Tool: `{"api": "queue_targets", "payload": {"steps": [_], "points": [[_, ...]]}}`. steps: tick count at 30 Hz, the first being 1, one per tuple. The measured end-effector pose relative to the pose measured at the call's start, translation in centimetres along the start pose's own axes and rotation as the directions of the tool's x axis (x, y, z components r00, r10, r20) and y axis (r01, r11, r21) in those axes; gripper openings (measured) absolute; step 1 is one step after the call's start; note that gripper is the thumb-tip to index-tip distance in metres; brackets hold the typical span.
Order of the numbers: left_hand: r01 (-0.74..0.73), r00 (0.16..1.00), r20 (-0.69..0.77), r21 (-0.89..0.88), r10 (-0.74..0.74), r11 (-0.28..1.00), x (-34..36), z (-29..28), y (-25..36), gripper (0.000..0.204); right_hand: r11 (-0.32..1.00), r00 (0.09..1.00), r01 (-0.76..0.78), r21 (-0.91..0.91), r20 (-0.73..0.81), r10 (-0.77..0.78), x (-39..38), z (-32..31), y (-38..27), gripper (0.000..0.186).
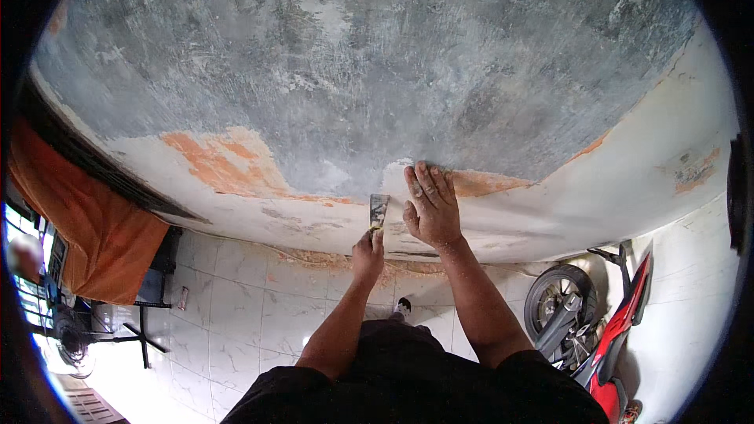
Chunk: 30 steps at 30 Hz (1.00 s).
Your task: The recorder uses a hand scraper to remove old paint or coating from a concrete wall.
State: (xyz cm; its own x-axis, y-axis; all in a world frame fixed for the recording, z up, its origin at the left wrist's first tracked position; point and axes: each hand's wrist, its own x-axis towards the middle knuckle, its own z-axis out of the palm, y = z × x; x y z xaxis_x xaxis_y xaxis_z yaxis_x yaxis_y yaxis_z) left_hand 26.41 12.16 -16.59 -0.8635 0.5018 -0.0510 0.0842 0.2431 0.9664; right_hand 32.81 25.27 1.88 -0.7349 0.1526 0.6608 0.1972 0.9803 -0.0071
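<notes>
My left hand [367,255] is closed round the handle of a putty knife [378,208], its flat metal blade pointing up at the lower part of the wall [369,86]. To the right of the blade, my right hand [432,204] lies flat on the wall with its fingers stretched out and dusty. Bare grey plaster covers most of the wall. Along its lower border run white paint [314,224] and patches of orange paint [228,159] with ragged edges. My right palm hides the wall beneath it.
Paint flakes [314,259] lie along the wall's foot on the marble-patterned tile floor [236,306]. A red motorcycle [613,338] stands close by on the right. Leftward are an orange cloth [102,228], a dark stand [144,336] and a fan [72,334].
</notes>
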Motion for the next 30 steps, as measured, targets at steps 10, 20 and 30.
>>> {"api": "queue_targets", "payload": {"steps": [10, 20, 30], "points": [[0.058, 0.998, 0.02, -0.049, -0.057, 0.997, -0.8, -0.6, 0.3, 0.036, 1.0, 1.0, 0.012, 0.022, -0.01, -0.012, 0.4, -0.1, -0.1, 0.053], [0.191, 0.979, 0.108, -0.214, -0.171, 0.958, -1.5, 0.3, -3.0, 0.039, 0.999, 0.999, -0.002, 0.041, 0.034, 0.0, 0.4, -0.6, 0.1, 0.054], [-0.056, 0.998, -0.024, -0.078, 0.055, 0.995, -0.2, -0.1, -3.3, 0.034, 0.998, 1.0, 0.017, 0.057, -0.013, -0.016, 0.4, 0.2, -0.4, 0.056]]}}
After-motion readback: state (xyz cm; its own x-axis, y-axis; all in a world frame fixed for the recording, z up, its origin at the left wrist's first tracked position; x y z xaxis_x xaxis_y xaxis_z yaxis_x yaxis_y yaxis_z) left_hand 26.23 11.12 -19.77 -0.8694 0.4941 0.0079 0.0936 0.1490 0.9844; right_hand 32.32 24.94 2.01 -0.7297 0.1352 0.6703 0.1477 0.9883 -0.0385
